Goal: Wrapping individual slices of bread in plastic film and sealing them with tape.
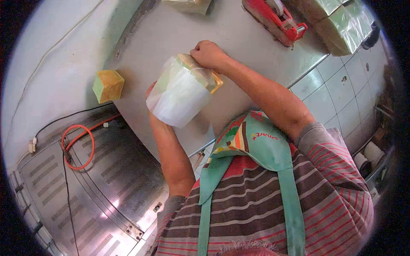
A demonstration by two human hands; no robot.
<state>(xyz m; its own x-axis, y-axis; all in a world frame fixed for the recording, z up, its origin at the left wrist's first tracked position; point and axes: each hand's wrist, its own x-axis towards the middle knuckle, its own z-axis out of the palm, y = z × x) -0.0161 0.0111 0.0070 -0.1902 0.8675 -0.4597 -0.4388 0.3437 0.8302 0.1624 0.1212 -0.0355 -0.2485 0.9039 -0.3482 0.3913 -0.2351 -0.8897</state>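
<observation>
Translucent plastic bag point(177, 96) partly over yellow-green block point(218, 82), mid-table point(232, 32).
Film likely light, limp, slippery; grip block's left and right sides. Right hand point(208, 54): fingers curled together, hold unclear. Left hand point(150, 88): fingers hidden, can't tell.

Plastic bag point(179, 100) over bench point(151, 40) middle. Block point(109, 87) left of it, at bench edge. Tape dispenser point(268, 22) far right, wrapped packs point(350, 27) right of that. Looped hose point(93, 147) on vent panel point(115, 183), left of bench.
</observation>
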